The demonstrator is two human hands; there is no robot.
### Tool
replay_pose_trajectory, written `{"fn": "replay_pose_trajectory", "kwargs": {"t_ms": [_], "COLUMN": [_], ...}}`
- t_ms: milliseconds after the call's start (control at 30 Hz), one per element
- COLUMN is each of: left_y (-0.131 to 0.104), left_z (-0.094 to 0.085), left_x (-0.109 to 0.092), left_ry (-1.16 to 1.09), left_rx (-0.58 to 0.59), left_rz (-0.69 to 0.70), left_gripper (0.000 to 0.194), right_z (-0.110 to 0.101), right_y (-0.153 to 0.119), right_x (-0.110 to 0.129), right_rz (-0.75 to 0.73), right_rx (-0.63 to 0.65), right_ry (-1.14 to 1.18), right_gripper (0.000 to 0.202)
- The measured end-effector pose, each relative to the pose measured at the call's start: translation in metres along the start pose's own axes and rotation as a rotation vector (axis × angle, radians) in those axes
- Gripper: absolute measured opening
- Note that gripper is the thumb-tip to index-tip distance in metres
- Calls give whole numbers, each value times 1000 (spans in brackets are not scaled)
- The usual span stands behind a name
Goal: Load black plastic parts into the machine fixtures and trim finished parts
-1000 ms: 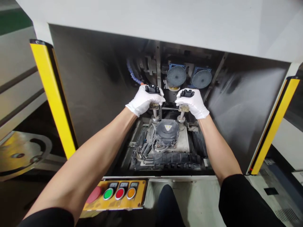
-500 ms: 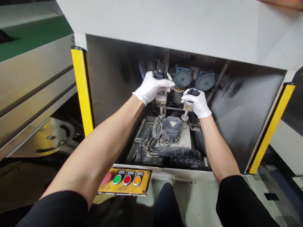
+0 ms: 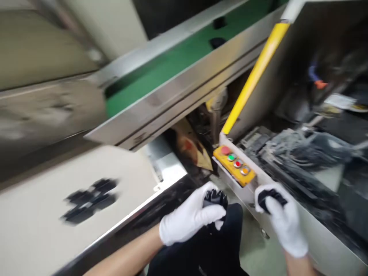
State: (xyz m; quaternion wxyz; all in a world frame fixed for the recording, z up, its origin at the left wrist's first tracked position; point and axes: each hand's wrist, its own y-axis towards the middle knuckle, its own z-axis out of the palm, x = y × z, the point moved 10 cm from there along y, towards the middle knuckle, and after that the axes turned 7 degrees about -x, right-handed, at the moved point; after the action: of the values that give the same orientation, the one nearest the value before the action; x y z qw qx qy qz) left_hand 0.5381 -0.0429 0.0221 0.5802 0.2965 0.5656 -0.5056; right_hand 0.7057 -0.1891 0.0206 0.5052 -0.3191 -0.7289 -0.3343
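My left hand (image 3: 195, 214), in a white glove, is closed around a glossy black moulded part (image 3: 215, 198) with rounded bumps along its top. Further right, my right hand (image 3: 284, 220), gloved in white too, grips a second black part (image 3: 270, 199), thumb pressed on it. Both hands are low, over my legs and beside the machine's front edge. Fingers and glove hide much of each part. To the left, a group of several similar black parts (image 3: 90, 199), blurred by motion, lies on a pale tabletop (image 3: 34, 226).
A green conveyor belt (image 3: 166, 73) with dark pieces runs behind the table. A yellow button box (image 3: 234, 165) juts out above my hands. On the right are a yellow upright bar (image 3: 255, 76) and the machine's open bay with cables (image 3: 299, 149).
My view has swung left and down. Both hands have left the fixtures inside the machine and come back towards me, each with a black part; the table is now in sight.
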Motion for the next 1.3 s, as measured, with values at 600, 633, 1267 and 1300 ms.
{"fn": "replay_pose_trajectory", "kwargs": {"t_ms": [600, 633, 1267, 1300], "left_y": [-441, -448, -333, -311], "left_z": [-403, -412, -320, -318], "left_x": [86, 90, 22, 27], "left_ry": [551, 570, 1376, 1417], "left_rx": [-1140, -1127, -1066, -996], "left_rz": [82, 79, 289, 217], "left_gripper": [40, 40, 41, 44], "right_z": [514, 544, 488, 492], "right_y": [-253, -262, -152, -150], "right_x": [165, 175, 154, 143], "right_rz": [-852, -938, -1031, -1011], "right_rx": [967, 1003, 594, 637], "right_ry": [-284, -373, -627, -647], "right_gripper": [22, 24, 43, 47]}}
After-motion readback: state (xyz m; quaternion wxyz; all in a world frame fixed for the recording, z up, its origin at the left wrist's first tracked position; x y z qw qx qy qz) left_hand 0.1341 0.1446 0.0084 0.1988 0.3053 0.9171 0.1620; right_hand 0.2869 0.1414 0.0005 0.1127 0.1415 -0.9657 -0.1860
